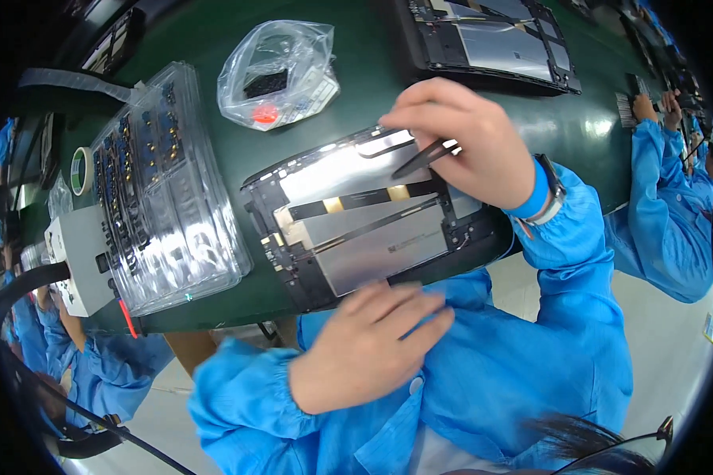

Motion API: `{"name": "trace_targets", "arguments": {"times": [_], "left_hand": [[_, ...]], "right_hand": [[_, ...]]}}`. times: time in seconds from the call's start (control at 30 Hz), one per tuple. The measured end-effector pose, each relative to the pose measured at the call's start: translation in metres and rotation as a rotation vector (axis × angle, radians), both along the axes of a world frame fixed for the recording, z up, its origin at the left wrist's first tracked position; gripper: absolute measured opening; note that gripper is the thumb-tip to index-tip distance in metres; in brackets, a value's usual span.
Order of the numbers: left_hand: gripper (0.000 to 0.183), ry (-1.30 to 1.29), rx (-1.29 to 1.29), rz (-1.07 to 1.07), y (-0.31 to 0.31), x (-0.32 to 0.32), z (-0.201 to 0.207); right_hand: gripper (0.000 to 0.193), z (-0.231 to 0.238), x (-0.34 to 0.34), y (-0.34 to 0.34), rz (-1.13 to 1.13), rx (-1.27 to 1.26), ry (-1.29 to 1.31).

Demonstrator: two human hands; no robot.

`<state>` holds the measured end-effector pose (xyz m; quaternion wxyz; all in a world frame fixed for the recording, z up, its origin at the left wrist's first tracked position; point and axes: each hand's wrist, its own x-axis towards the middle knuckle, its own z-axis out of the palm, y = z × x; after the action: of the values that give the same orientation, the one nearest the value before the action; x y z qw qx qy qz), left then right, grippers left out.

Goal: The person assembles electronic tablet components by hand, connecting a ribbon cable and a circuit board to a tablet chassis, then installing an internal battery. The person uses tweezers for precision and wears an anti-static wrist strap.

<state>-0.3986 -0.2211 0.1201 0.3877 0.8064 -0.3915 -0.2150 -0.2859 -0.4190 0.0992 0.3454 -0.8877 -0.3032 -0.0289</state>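
Observation:
An opened tablet (382, 247), its silver battery plates and dark ribbon cables bare, lies on the green table in front of me. Over its far right part, my right hand (471, 131) grips a pair of black tweezers (420, 161) pointing down and left across the tablet. A blue band and a dark watch circle that wrist. My left hand (370, 340), slightly smeared by motion, hovers at the tablet's near edge. Its fingers are stretched and apart with nothing seen in them. Whether its fingertips touch the tablet I cannot tell.
Clear plastic trays (202, 226) of small parts stand at the left, beside a grey-white box (83, 261) and a tape roll (81, 171). A clear bag (281, 71) lies beyond the tablet. More opened tablets (499, 43) sit far right. Co-workers in blue (665, 214) flank the table.

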Motion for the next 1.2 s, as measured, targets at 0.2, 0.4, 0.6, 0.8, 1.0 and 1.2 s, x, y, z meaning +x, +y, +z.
{"name": "trace_targets", "arguments": {"times": [0.2, 0.4, 0.6, 0.8, 1.0, 1.2], "left_hand": [[0.040, 1.509, -0.715, 0.469, 0.014, -0.048, -0.063], [0.047, 1.535, -1.003, 0.646, 0.008, -0.061, -0.074], [0.038, 1.410, -0.847, 0.691, 0.005, -0.069, -0.062], [0.038, 1.038, -1.299, 1.054, -0.049, -0.055, -0.040], [0.058, 0.002, -0.707, 0.670, -0.049, -0.034, 0.009], [0.070, -0.850, -0.183, 0.679, -0.072, -0.037, 0.025]], "right_hand": [[0.032, -0.026, 0.001, 0.023, 0.067, -0.278, -0.129], [0.031, -0.020, 0.001, 0.026, 0.138, -0.281, -0.132], [0.032, -0.012, -0.011, 0.022, 0.177, -0.260, -0.072], [0.032, 0.011, -0.022, 0.015, 0.058, -0.163, -0.091], [0.035, 0.045, -0.047, -0.005, -0.071, 0.688, -0.107], [0.035, 0.036, -0.043, -0.008, -0.425, 0.806, -0.019]]}}
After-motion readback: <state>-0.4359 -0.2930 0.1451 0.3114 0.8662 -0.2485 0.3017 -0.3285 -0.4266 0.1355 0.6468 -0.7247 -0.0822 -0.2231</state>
